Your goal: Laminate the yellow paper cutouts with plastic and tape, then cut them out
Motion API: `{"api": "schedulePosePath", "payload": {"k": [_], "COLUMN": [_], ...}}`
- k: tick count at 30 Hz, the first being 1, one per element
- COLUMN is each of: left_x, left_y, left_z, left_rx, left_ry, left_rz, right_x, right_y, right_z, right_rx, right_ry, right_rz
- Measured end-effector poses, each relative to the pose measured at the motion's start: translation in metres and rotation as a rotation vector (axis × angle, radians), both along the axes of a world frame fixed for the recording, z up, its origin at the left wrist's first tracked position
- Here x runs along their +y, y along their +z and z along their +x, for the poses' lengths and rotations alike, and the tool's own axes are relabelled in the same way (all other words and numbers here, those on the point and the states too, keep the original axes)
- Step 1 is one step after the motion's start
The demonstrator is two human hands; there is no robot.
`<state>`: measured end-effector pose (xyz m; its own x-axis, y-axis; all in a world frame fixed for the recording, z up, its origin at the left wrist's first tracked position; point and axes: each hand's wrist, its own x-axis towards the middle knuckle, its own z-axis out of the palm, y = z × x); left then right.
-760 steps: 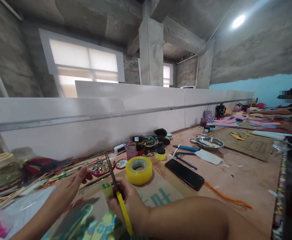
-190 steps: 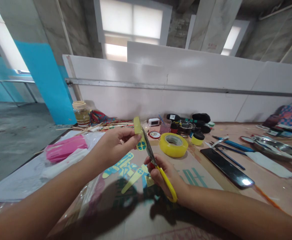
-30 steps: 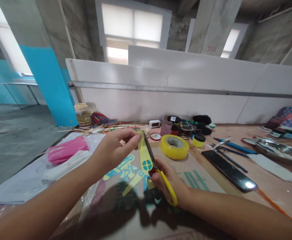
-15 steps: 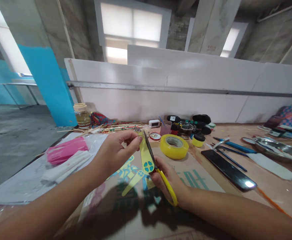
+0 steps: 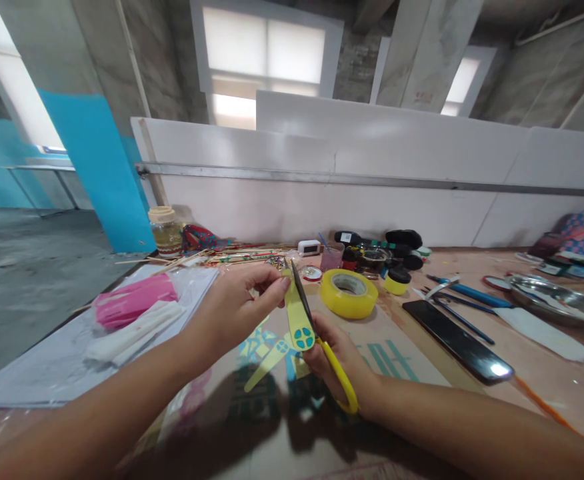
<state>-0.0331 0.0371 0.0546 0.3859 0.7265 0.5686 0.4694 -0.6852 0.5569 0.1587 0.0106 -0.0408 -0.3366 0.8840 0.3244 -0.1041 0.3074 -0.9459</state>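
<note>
Two hands engaged. Left hand (image 5: 242,303) pinches the far end of a yellow strip (image 5: 297,315) between thumb and forefinger; right hand (image 5: 341,353) grips scissors (image 5: 337,369), blades along the strip's right edge. Strip hangs above the cardboard (image 5: 402,363), its blue four-part circle towards the wearer. Judged handling: very light, thin, bendable, easily creased (paper or thin card, cannot tell which). Best hold: flat pinch at the plain narrow end, clear of the blades. A similar yellow piece (image 5: 266,369) lies below.

Yellow-handled scissors (image 5: 341,377), blades parted, along tilted yellow strip (image 5: 298,313), blue-quartered rounded end.
</note>
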Motion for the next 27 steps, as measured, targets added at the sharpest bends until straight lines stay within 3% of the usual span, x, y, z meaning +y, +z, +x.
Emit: {"api": "schedulePosePath", "payload": {"k": [18,27], "left_x": [0.0004,0.0010], "left_y": [0.0047,0.0040], "left_z": [0.0011,-0.0030], "left_rx": [-0.052,-0.081], "left_ry": [-0.027,-0.058], "left_rz": [-0.068,-0.125], "right_x": [-0.0006,0.0037], "right_y": [0.0034,-0.0030], "right_z": [0.0039,0.0037], "right_rx": [-0.072,-0.075], "right_ry": [-0.035,-0.028], "right_rz": [0.008,0.006]}}
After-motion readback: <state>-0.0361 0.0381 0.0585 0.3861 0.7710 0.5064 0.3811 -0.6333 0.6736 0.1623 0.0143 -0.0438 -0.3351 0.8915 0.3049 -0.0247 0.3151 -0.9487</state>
